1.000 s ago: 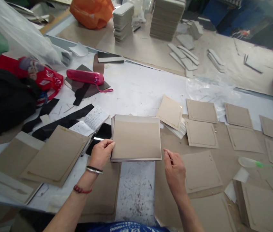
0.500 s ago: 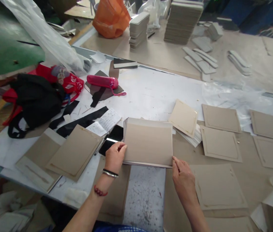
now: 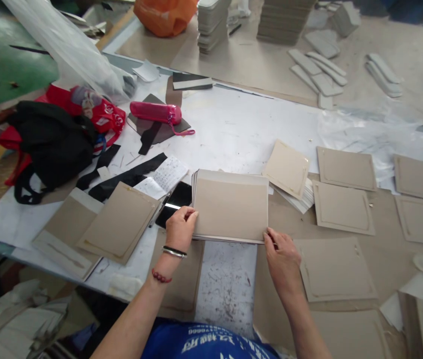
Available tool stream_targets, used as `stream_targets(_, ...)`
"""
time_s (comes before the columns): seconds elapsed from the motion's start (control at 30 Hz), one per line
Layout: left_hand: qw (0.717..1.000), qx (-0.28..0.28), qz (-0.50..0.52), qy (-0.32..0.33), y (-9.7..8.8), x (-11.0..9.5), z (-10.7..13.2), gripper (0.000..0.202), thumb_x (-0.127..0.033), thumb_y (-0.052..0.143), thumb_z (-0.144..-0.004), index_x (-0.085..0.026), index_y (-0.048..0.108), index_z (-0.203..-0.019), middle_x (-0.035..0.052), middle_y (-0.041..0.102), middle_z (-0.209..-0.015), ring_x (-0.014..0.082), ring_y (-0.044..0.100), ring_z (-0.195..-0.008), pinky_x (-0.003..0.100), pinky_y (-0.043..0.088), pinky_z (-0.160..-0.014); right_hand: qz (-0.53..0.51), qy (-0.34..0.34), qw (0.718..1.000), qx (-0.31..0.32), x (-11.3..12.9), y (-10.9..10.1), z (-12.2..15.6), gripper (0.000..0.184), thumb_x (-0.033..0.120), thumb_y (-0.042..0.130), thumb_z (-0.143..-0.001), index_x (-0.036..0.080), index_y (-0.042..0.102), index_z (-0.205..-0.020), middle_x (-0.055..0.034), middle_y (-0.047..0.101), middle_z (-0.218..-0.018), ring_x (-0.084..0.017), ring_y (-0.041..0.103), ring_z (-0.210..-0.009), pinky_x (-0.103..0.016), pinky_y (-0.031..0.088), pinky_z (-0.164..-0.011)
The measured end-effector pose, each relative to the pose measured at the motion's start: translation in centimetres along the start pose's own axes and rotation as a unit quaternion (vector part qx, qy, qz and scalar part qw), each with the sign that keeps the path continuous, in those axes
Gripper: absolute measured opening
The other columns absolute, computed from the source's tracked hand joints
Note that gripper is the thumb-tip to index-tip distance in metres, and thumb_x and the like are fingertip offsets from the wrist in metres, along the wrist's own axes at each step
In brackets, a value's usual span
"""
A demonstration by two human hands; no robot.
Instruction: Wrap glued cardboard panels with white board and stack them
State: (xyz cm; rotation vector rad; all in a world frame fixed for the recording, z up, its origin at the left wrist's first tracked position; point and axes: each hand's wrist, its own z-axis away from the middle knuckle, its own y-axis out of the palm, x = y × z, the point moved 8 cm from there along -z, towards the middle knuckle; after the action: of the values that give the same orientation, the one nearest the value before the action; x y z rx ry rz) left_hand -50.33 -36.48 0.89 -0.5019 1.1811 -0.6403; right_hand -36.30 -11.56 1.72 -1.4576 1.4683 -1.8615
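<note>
A stack of beige cardboard sheets (image 3: 231,207) lies in front of me, its layers showing along the left edge. My left hand (image 3: 180,227) is closed, with thumb and fingers pinching the left edge near the lower corner. The lower right corner is between the thumb and curled fingers of my right hand (image 3: 282,254). A black phone (image 3: 174,202) lies beside my left hand, partly under a pen. Just right of the stack, a glue-marked beige panel (image 3: 286,168) rests on a pile of white strips (image 3: 297,199).
More glue-edged panels (image 3: 343,207) are spread on the right. At left are other panels (image 3: 119,222), an open notebook (image 3: 168,174), a pink bottle (image 3: 155,112) and a black bag (image 3: 52,142). Tall stacks of grey boards (image 3: 286,22) stand at the back.
My view has tipped downward, so the table appears higher and more of my blue shirt shows. Both hands keep their places on the edges of the stack.
</note>
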Motion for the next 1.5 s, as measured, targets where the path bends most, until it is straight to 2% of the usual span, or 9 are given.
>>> stream_targets(0.27, 0.998, -0.017, -0.049, 0.029, 0.0, -0.3, 0.2, 0.012, -0.027, 0.054, -0.073, -0.018, 0.062, -0.074, 0.0034, 0.065, -0.073, 0.016, 0.059, -0.07, 0.026, 0.042, -0.071, -0.036, 0.037, 0.999, -0.013, -0.4, -0.2, -0.1, 0.031, 0.035, 0.042, -0.083, 0.014, 0.063, -0.09, -0.0105, 0.062, -0.085, -0.019, 0.055, -0.081, -0.033, 0.041, -0.075)
stream_targets(0.5, 0.98, -0.051, -0.131, 0.143, 0.6, -1.7, 0.6, 0.011, -0.021, 0.05, -0.075, -0.016, 0.06, -0.075, 0.0063, 0.063, -0.076, 0.019, 0.057, -0.074, 0.029, 0.043, -0.071, -0.059, 0.098, 0.993, -0.008, -1.5, 0.4, 0.0, 0.036, 0.038, 0.04, -0.081, 0.012, 0.06, -0.097, -0.0113, 0.06, -0.085, -0.019, 0.054, -0.076, -0.032, 0.043, -0.07)
stream_targets(0.6, 0.966, -0.068, -0.174, 0.177, 0.9, -2.0, 0.9, 0.013, -0.02, 0.048, -0.077, -0.015, 0.059, -0.082, 0.0071, 0.059, -0.078, 0.0209, 0.055, -0.078, 0.032, 0.044, -0.073, -0.049, 0.092, 0.995, 0.007, -1.6, 0.7, -0.2, 0.038, 0.037, 0.039, -0.08, 0.011, 0.061, -0.095, -0.0117, 0.059, -0.083, -0.02, 0.053, -0.077, -0.034, 0.042, -0.072)
stream_targets(0.7, 0.961, -0.095, -0.187, 0.179, 0.8, -1.6, 1.2, 0.021, -0.021, 0.048, -0.078, -0.012, 0.056, -0.095, 0.009, 0.056, -0.083, 0.0221, 0.052, -0.081, 0.035, 0.044, -0.076, -0.056, 0.094, 0.994, 0.016, -1.7, 0.8, -0.3, 0.037, 0.037, 0.039, -0.078, 0.011, 0.061, -0.095, -0.0117, 0.059, -0.083, -0.021, 0.053, -0.078, -0.034, 0.042, -0.073)
stream_targets(1.07, 0.986, -0.081, -0.058, 0.137, 0.6, -0.1, 1.4, 0.021, -0.022, 0.049, -0.076, -0.015, 0.061, -0.092, 0.0054, 0.054, -0.078, 0.0182, 0.052, -0.075, 0.034, 0.046, -0.075, -0.149, 0.168, 0.974, 0.016, -1.8, 0.4, -0.2, 0.026, 0.037, 0.048, -0.072, 0.018, 0.054, -0.088, -0.0078, 0.055, -0.087, -0.02, 0.053, -0.079, -0.034, 0.044, -0.072)
stream_targets(1.2, 0.993, -0.074, -0.002, 0.094, 0.0, 0.3, 1.2, 0.02, -0.023, 0.052, -0.072, -0.015, 0.061, -0.088, 0.0037, 0.053, -0.078, 0.0159, 0.053, -0.071, 0.032, 0.046, -0.073, -0.236, 0.202, 0.95, 0.031, -0.9, 0.3, 0.1, 0.022, 0.035, 0.049, -0.073, 0.02, 0.045, -0.088, -0.0044, 0.055, -0.083, -0.018, 0.054, -0.076, -0.033, 0.045, -0.071)
stream_targets(1.33, 0.994, -0.068, 0.08, 0.038, -0.6, 0.6, 1.4, 0.022, -0.028, 0.056, -0.067, -0.015, 0.057, -0.084, 0.0026, 0.054, -0.078, 0.0149, 0.053, -0.069, 0.032, 0.045, -0.072, -0.3, 0.199, 0.932, 0.029, -0.3, -0.7, 0.8, 0.025, 0.035, 0.052, -0.073, 0.02, 0.041, -0.09, -0.0027, 0.054, -0.082, -0.016, 0.054, -0.075, -0.032, 0.045, -0.07)
stream_targets(1.43, 0.984, -0.015, 0.175, 0.02, -0.5, 0.3, 3.0, 0.028, -0.034, 0.059, -0.065, -0.016, 0.052, -0.085, 0.0019, 0.057, -0.077, 0.0147, 0.054, -0.071, 0.031, 0.045, -0.072, -0.321, 0.202, 0.925, 0.02, -1.0, -2.2, 2.6, 0.028, 0.037, 0.053, -0.074, 0.02, 0.042, -0.093, -0.0027, 0.055, -0.084, -0.015, 0.054, -0.077, -0.032, 0.045, -0.072)
stream_targets(1.5, 0.98, 0.016, 0.2, 0.014, -0.5, 0.3, 5.3, 0.032, -0.038, 0.06, -0.065, -0.017, 0.05, -0.086, 0.0011, 0.057, -0.077, 0.0144, 0.055, -0.071, 0.03, 0.045, -0.071, -0.335, 0.213, 0.917, 0.027, -2.1, -3.1, 4.9, 0.03, 0.038, 0.054, -0.074, 0.021, 0.043, -0.095, -0.003, 0.056, -0.086, -0.015, 0.054, -0.08, -0.032, 0.045, -0.073)
